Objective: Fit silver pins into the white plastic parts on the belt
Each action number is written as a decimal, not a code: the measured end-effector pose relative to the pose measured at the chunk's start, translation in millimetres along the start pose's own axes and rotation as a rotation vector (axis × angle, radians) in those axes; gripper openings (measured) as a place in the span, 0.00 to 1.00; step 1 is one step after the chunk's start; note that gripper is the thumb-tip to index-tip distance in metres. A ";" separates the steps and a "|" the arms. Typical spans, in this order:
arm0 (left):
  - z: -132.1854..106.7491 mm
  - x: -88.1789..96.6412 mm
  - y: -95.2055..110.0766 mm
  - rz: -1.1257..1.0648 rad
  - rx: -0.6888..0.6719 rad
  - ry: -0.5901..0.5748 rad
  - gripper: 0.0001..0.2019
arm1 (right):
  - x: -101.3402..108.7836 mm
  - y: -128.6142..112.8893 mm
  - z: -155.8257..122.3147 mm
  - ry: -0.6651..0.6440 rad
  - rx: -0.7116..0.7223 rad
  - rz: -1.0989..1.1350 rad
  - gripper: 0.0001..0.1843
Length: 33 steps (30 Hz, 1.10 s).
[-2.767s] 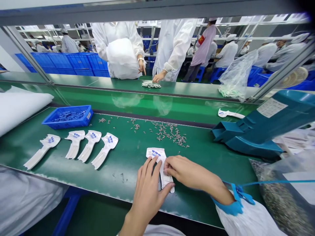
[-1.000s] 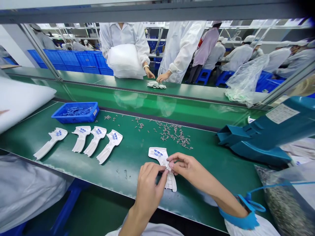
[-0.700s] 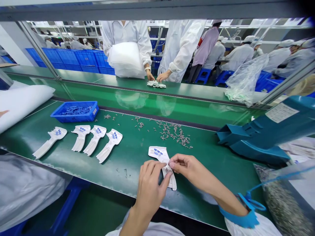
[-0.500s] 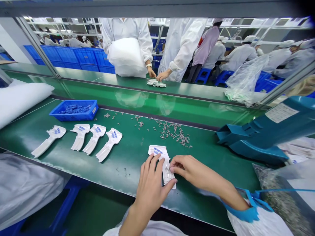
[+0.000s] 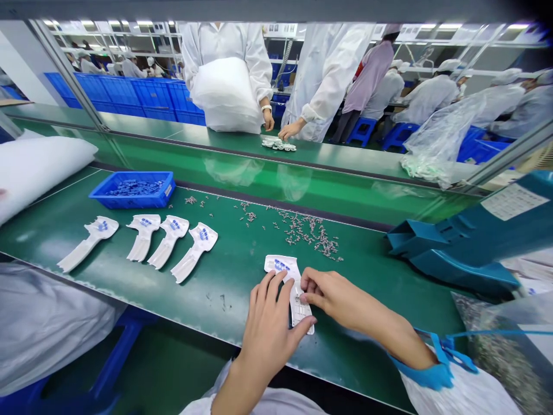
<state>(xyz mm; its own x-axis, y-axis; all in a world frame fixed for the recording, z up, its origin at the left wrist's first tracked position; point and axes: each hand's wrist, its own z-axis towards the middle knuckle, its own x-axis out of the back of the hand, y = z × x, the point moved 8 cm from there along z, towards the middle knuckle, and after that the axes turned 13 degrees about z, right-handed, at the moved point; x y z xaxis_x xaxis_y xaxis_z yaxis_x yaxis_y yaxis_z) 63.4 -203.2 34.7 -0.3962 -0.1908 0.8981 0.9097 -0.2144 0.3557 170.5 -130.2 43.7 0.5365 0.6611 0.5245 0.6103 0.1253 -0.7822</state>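
On the green table, we are steadying a light, bendy white plastic piece under our open left hand while our right hand is curling at its stem, grip unclear; its broad head looks safest to hold.

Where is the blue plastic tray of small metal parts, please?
In the head view, the blue plastic tray sits toward the left of the green bench, beyond four white paddle-shaped pieces and left of the scattered metal parts.

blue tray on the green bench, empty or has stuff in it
Not empty: the blue tray holds a shallow layer of small grey parts.
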 end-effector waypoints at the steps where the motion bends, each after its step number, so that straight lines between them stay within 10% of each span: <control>1: 0.2 -0.2 0.0 0.002 -0.002 0.003 0.30 | -0.3 4.8 1.1 0.008 -0.006 0.064 0.05; 10: 0.9 -1.4 -1.5 0.028 -0.038 -0.024 0.27 | -20.2 24.6 -8.9 0.046 -0.201 0.880 0.25; 17: 1.4 0.7 -1.2 0.011 -0.054 -0.048 0.27 | -23.2 16.9 -9.5 0.097 -0.042 0.648 0.18; 24: 0.1 6.0 0.8 -0.049 -0.062 -0.012 0.28 | -26.5 6.9 -7.3 0.031 -0.083 0.918 0.18; 28: 0.6 25.5 -16.3 -0.045 0.029 0.092 0.29 | 13.2 27.0 13.7 0.167 -0.146 0.976 0.16; 33: -5.7 62.4 -90.1 0.231 0.199 0.312 0.21 | 117.3 50.3 63.8 0.468 0.034 0.741 0.11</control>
<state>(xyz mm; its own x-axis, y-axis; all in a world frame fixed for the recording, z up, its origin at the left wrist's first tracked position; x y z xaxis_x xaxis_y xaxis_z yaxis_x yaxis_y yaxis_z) -44.0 -201.2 57.2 -0.1698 -0.4988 0.8499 0.9731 0.0515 0.2246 227.0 0.8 44.4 0.9767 0.2103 -0.0438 -0.0033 -0.1893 -0.9819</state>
